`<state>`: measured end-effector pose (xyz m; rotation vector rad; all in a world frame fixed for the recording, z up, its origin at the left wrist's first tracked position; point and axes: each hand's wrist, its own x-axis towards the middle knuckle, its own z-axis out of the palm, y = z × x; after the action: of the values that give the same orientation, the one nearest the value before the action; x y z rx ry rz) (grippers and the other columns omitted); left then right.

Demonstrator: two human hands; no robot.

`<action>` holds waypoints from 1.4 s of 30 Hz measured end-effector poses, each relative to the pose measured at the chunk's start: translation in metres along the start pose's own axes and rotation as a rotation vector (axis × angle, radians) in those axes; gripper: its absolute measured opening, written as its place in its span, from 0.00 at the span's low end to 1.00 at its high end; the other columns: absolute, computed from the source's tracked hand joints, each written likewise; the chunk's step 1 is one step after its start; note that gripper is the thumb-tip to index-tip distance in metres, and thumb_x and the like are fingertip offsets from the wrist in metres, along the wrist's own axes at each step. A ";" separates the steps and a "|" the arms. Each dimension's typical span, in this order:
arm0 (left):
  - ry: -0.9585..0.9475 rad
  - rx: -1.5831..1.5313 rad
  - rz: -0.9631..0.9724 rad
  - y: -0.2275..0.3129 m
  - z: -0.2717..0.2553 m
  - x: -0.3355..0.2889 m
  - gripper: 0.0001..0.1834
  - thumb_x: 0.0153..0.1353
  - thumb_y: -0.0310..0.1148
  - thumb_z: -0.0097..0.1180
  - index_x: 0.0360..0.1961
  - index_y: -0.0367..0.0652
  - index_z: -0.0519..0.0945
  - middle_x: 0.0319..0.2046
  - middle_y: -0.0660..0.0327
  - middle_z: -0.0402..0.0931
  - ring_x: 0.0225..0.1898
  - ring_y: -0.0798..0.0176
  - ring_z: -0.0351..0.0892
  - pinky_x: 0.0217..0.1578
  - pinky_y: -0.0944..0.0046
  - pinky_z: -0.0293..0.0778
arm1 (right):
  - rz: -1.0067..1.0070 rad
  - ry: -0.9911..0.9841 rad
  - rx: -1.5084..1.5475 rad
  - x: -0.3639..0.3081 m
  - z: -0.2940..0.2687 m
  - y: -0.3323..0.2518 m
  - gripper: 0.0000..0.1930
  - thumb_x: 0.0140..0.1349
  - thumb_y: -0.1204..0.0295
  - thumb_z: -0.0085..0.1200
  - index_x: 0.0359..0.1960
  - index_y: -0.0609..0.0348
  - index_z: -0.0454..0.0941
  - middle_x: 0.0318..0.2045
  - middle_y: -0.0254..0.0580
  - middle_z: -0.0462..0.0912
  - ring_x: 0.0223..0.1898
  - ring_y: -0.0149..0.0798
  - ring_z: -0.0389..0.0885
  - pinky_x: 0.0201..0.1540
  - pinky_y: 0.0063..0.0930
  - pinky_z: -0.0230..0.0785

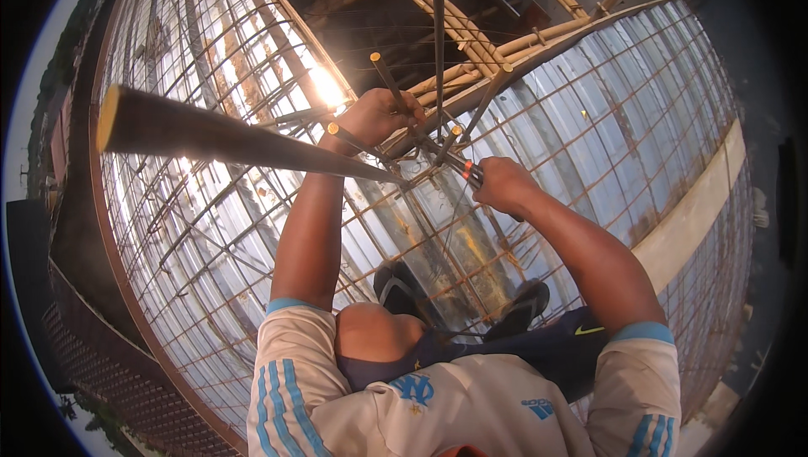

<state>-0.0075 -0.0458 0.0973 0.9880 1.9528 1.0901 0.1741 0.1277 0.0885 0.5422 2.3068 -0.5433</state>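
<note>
Open-air building deck; rusty rebar mesh (640, 120) laid in a grid over pale corrugated metal decking (589, 179), spreading from nine o'clock round to four; harsh sun glare (324, 87) bouncing off the sheets at eleven o'clock; dark open pit (471, 2) at twelve, crossed by bamboo poles (539, 36); pale concrete edge strip (699, 213) at three; trees and sky (38, 78) beyond the rim at nine.

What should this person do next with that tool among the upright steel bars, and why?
Probably twist the tool in the right hand: its tip sits where the upright bars cross, while the left hand grips a bar there, steadying it.
</note>
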 end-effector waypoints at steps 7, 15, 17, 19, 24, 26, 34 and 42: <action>0.075 -0.058 0.039 -0.019 0.001 -0.002 0.06 0.55 0.21 0.57 0.34 0.38 0.82 0.31 0.58 0.82 0.40 0.59 0.81 0.47 0.60 0.73 | -0.007 -0.345 0.250 0.013 -0.019 0.010 0.14 0.49 0.71 0.63 0.27 0.75 0.78 0.21 0.50 0.84 0.24 0.45 0.85 0.34 0.35 0.78; -0.025 0.025 0.066 -0.005 -0.001 0.003 0.05 0.55 0.21 0.57 0.34 0.38 0.82 0.31 0.58 0.82 0.39 0.59 0.82 0.45 0.60 0.74 | -0.135 0.130 -0.107 0.000 0.002 0.005 0.13 0.54 0.69 0.61 0.37 0.62 0.76 0.27 0.45 0.83 0.30 0.41 0.85 0.33 0.41 0.76; -0.021 0.090 0.052 -0.002 0.000 0.003 0.05 0.55 0.21 0.57 0.33 0.38 0.82 0.31 0.57 0.82 0.39 0.59 0.82 0.45 0.60 0.74 | -0.192 0.393 -0.320 -0.011 0.019 0.000 0.14 0.55 0.69 0.59 0.42 0.60 0.74 0.28 0.42 0.80 0.31 0.40 0.83 0.33 0.42 0.74; -0.019 0.042 0.056 -0.004 0.002 0.003 0.05 0.56 0.21 0.56 0.33 0.38 0.82 0.31 0.57 0.82 0.39 0.60 0.82 0.45 0.60 0.74 | -0.226 0.662 -0.496 -0.017 0.038 -0.002 0.16 0.55 0.71 0.56 0.45 0.59 0.73 0.30 0.39 0.76 0.33 0.39 0.80 0.34 0.43 0.72; 0.037 0.001 0.088 -0.016 0.005 0.002 0.05 0.56 0.20 0.57 0.33 0.38 0.82 0.28 0.59 0.81 0.37 0.61 0.81 0.43 0.60 0.74 | -0.304 0.863 -0.543 -0.016 0.042 0.004 0.12 0.58 0.72 0.50 0.44 0.57 0.73 0.28 0.37 0.73 0.30 0.38 0.79 0.28 0.36 0.70; 0.005 0.012 0.150 -0.017 0.004 0.005 0.05 0.56 0.19 0.56 0.32 0.38 0.81 0.28 0.60 0.81 0.37 0.61 0.81 0.42 0.60 0.74 | -0.289 0.837 -0.514 -0.013 0.043 0.005 0.10 0.59 0.72 0.50 0.43 0.57 0.73 0.27 0.39 0.73 0.29 0.39 0.79 0.27 0.35 0.71; -0.025 -0.038 0.123 -0.006 0.004 0.000 0.03 0.57 0.20 0.56 0.30 0.38 0.80 0.27 0.60 0.81 0.36 0.64 0.81 0.42 0.62 0.74 | -0.190 0.687 -0.443 -0.007 0.046 0.004 0.12 0.63 0.63 0.51 0.42 0.56 0.74 0.27 0.39 0.74 0.30 0.39 0.79 0.26 0.35 0.71; -0.041 -0.012 0.125 -0.013 0.004 0.002 0.03 0.58 0.22 0.55 0.30 0.38 0.80 0.27 0.60 0.81 0.37 0.63 0.81 0.43 0.62 0.74 | -0.287 0.730 -0.449 -0.013 0.041 0.002 0.15 0.61 0.67 0.51 0.48 0.58 0.74 0.27 0.43 0.78 0.30 0.48 0.81 0.31 0.45 0.71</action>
<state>-0.0091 -0.0470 0.0836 1.1297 1.8703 1.1392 0.2055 0.1057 0.0695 0.1967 3.1031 0.0941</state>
